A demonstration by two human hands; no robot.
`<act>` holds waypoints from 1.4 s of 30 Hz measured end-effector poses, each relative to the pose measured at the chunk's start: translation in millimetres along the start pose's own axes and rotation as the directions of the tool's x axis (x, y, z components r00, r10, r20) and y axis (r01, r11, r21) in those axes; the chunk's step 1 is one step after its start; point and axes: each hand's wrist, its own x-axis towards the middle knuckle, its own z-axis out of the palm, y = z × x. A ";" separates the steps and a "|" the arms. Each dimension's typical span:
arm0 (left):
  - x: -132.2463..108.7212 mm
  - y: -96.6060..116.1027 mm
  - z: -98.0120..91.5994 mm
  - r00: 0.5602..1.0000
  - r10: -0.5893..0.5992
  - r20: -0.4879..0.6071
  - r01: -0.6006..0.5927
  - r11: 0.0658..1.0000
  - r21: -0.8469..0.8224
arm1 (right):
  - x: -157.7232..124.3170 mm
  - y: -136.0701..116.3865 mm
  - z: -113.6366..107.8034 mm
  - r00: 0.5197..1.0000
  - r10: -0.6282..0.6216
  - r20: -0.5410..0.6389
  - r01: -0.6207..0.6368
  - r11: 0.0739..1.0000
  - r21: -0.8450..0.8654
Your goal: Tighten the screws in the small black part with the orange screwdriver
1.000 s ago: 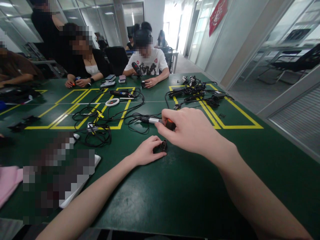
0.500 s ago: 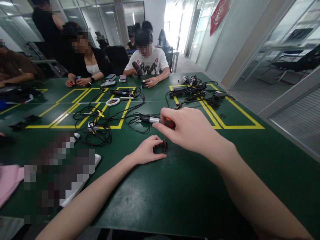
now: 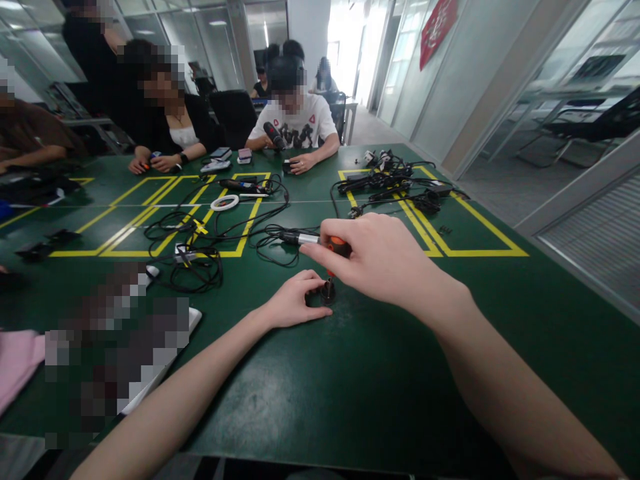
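My right hand point(image 3: 385, 263) is closed around the orange and black handle of a screwdriver point(image 3: 341, 247). Its shaft points down into a small dark round part point(image 3: 328, 292) on the green table. Around that part curls my left hand point(image 3: 295, 300), with thumb and fingers gripping it from the left side. The tip of the screwdriver is inside the part and cannot be made out. Just behind the right fingertips shows a black and silver cylindrical piece point(image 3: 305, 239) with thin black cable by it.
Tangled black cables point(image 3: 190, 270) and a white ring point(image 3: 225, 203) lie ahead on the left. A heap of black adapters and cords point(image 3: 390, 180) sits at the far right. Yellow tape point(image 3: 490, 254) marks the table point(image 3: 280, 400). A person in a white shirt point(image 3: 313, 120) works opposite.
The screwdriver handle has turned slightly in my right hand, showing more orange. My left hand and the round part stay nearly in place.
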 end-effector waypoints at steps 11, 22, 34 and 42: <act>-0.4 -0.4 1.6 1.000 0.013 -0.009 -0.013 1.000 0.020 | -0.7 -2.5 -1.5 1.000 0.011 0.003 -0.011 0.999 0.040; 0.5 0.5 2.7 1.000 0.022 -0.021 -0.022 1.000 0.018 | -1.9 -0.7 0.1 1.000 0.027 0.001 -0.027 1.000 -0.003; 0.8 2.8 1.9 1.000 0.028 -0.009 -0.027 0.998 0.049 | -0.5 1.1 0.6 0.999 0.038 -0.015 -0.039 0.999 -0.038; 0.5 2.9 0.4 0.998 0.063 -0.006 -0.063 0.998 0.017 | -0.3 2.1 0.7 0.998 0.050 -0.041 -0.051 0.999 -0.018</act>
